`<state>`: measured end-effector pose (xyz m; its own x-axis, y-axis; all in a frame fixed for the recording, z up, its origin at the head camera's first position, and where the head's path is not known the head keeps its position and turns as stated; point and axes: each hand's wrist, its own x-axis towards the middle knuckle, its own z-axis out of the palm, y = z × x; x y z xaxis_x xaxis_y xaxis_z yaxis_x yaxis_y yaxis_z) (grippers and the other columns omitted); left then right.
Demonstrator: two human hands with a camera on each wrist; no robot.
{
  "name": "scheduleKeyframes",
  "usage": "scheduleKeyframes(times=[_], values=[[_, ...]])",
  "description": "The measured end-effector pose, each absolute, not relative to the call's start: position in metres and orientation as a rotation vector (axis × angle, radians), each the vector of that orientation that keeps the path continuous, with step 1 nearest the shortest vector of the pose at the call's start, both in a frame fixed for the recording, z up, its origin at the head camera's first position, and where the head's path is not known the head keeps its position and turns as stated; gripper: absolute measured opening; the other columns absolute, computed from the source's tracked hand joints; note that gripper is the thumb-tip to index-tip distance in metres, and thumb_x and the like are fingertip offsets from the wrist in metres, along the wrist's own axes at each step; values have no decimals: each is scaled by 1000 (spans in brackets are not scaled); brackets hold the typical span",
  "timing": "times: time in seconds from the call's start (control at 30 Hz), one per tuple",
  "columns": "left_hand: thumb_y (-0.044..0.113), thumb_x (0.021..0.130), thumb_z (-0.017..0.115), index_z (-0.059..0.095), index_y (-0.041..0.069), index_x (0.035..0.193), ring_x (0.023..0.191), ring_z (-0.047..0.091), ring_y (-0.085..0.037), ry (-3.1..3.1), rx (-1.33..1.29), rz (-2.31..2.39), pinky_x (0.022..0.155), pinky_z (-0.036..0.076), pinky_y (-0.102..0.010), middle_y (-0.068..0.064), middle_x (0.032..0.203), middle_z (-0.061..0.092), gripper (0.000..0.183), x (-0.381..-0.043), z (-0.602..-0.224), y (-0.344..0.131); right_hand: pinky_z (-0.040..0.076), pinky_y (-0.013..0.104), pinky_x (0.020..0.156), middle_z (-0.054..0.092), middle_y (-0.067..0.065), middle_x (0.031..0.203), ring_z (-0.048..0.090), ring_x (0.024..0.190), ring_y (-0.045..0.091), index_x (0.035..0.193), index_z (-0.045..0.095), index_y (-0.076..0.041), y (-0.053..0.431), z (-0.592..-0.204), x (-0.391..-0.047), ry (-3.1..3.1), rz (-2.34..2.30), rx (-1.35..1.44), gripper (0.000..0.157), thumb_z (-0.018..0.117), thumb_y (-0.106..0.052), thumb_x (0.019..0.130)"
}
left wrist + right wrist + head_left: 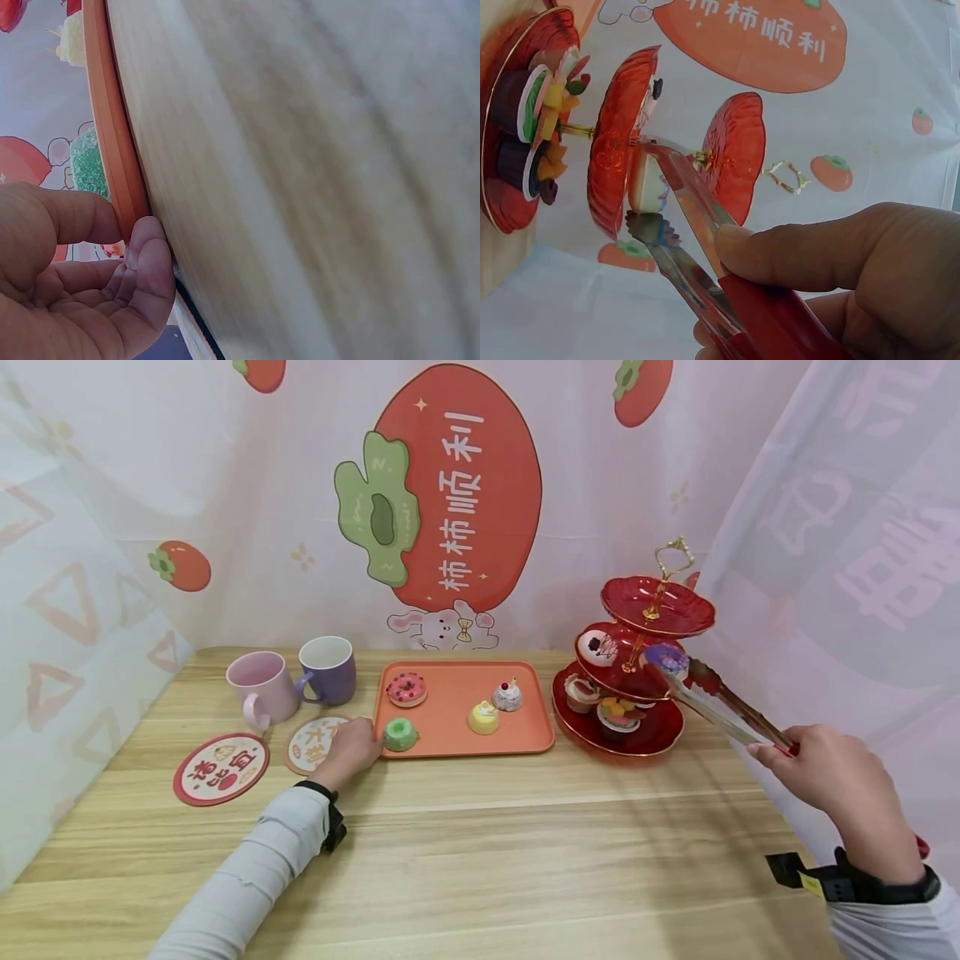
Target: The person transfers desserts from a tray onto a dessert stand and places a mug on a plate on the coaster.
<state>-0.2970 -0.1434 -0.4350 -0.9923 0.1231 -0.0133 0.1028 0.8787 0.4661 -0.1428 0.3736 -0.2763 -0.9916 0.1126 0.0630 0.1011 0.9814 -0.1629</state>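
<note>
My left hand (348, 752) is at the front left corner of the orange tray (446, 693), and in the left wrist view thumb and fingers pinch its rim. On the tray are a pink donut (407, 690), a green donut (401, 734), a yellow cake (483, 717) and a white cake (507, 696) topped with red. My right hand (840, 777) grips metal tongs with a red handle (772, 319). The tong tips are at a purple-blue frosted donut (666, 658) over the middle plate (618, 677) of a red three-tier stand.
A white round cake (597, 647) sits on the stand's middle plate, and several cupcakes (619, 713) fill the bottom plate. The top plate (637, 602) has a gold handle above it. At left stand a pink mug (260, 685) and a purple mug (330, 672), behind two round coasters (222, 768).
</note>
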Motion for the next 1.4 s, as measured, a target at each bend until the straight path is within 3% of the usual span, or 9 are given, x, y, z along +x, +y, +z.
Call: scheduleKeyframes(times=[0.2, 0.53, 1.4], values=[[8, 88, 53, 48, 2, 66, 57, 46, -24, 2973, 160, 762, 55, 39, -35, -10, 62, 48, 24, -299, -435, -145, 30, 33, 44, 46, 5, 61, 41, 52, 22, 84, 60, 4, 376, -274, -152, -3027, 263, -172, 44, 56, -40, 89], [8, 88, 53, 48, 3, 67, 57, 46, -23, 2969, 148, 747, 54, 38, -34, -9, 64, 48, 23, -298, -433, -142, 29, 35, 41, 42, 5, 56, 42, 50, 25, 67, 56, -6, 372, -277, -169, -2980, 249, -182, 38, 57, -37, 88], [9, 89, 53, 45, 4, 66, 57, 43, -22, 2982, 156, 743, 55, 37, -34, -8, 63, 45, 25, -299, -435, -143, 33, 38, 40, 44, 9, 57, 44, 50, 28, 64, 54, -5, 359, -285, -187, -2968, 222, -238, 37, 60, -34, 86]])
